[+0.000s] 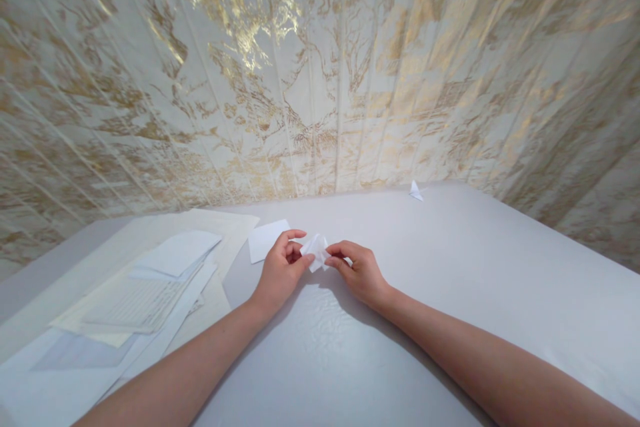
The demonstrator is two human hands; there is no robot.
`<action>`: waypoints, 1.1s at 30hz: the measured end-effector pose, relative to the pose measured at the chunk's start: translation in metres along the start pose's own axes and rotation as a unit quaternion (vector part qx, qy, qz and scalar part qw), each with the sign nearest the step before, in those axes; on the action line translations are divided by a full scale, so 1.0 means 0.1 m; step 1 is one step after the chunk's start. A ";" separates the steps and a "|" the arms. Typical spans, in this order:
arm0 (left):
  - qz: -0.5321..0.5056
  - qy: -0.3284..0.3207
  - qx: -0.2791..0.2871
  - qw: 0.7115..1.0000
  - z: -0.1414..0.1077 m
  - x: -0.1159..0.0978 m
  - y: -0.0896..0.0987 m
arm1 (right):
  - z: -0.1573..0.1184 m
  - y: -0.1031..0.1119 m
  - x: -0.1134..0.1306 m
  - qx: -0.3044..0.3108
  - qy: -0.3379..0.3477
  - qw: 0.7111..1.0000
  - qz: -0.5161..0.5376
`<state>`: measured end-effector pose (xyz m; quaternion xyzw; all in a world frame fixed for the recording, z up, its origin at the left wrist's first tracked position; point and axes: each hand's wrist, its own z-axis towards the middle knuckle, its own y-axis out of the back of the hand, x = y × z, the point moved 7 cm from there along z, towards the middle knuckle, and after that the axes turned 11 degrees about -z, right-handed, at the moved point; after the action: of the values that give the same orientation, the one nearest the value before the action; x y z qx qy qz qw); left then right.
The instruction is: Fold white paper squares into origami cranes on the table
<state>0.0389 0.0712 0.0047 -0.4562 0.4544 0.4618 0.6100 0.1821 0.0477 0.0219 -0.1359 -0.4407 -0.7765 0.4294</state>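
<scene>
Between my two hands is a small piece of folded white paper, creased into angled flaps and held just above the table. My left hand pinches its left side between thumb and fingers, the index finger raised over it. On the right edge, the thumb and index finger of my right hand close on the paper. Just behind my left hand lies a flat white paper square, partly covered by the fingers.
A small folded white paper shape stands at the table's back edge, right of centre. Loose sheets, one with handwritten lines, overlap on the left. The pale table meets a gold-patterned wall covering at the back.
</scene>
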 end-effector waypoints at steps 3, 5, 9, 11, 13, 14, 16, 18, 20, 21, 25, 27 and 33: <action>-0.008 0.002 0.005 1.000 0.01 0.00 0.00 | 0.01 0.02 0.00 -0.011 0.009 1.000 0.013; -0.021 0.014 0.004 1.000 0.01 0.01 0.00 | 0.01 0.02 0.00 -0.011 0.017 0.999 0.028; -0.039 0.036 -0.005 0.999 0.01 0.01 -0.01 | 0.01 0.00 -0.02 0.001 0.031 0.999 0.038; -0.042 0.039 0.001 0.998 0.01 0.03 -0.01 | 0.01 -0.02 -0.04 0.015 0.025 0.999 0.031; -0.045 0.039 0.011 0.998 0.01 0.05 -0.02 | 0.01 -0.04 -0.07 0.029 0.013 0.999 0.025; -0.046 0.039 0.014 0.998 0.01 0.06 -0.02 | 0.01 -0.04 -0.08 0.034 0.006 0.999 0.023; -0.044 0.040 0.019 0.998 0.02 0.07 -0.03 | 0.01 -0.05 -0.10 0.045 -0.005 0.999 0.020; -0.039 0.039 0.023 0.998 0.02 0.07 -0.03 | 0.02 -0.07 -0.11 0.060 -0.012 0.998 0.020; -0.035 0.038 0.028 0.998 0.02 0.06 -0.04 | 0.03 -0.08 -0.11 0.075 -0.014 0.997 0.028; -0.035 0.039 0.029 0.998 0.02 0.06 -0.04 | 0.04 -0.09 -0.11 0.083 -0.014 0.996 0.037; -0.035 0.041 0.026 0.998 0.03 0.06 -0.03 | 0.05 -0.12 -0.11 0.100 -0.018 0.991 0.089; -0.028 0.038 0.030 0.998 0.03 0.06 -0.03 | 0.05 -0.12 -0.11 0.093 -0.029 0.990 0.105; -0.008 0.034 0.040 0.999 0.03 0.07 -0.05 | 0.02 -0.11 -0.12 0.053 -0.073 0.988 0.122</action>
<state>0.0449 0.0743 -0.0011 -0.4505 0.4895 0.4220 0.6159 0.1797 0.0584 0.0096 -0.2223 -0.4918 -0.6818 0.4938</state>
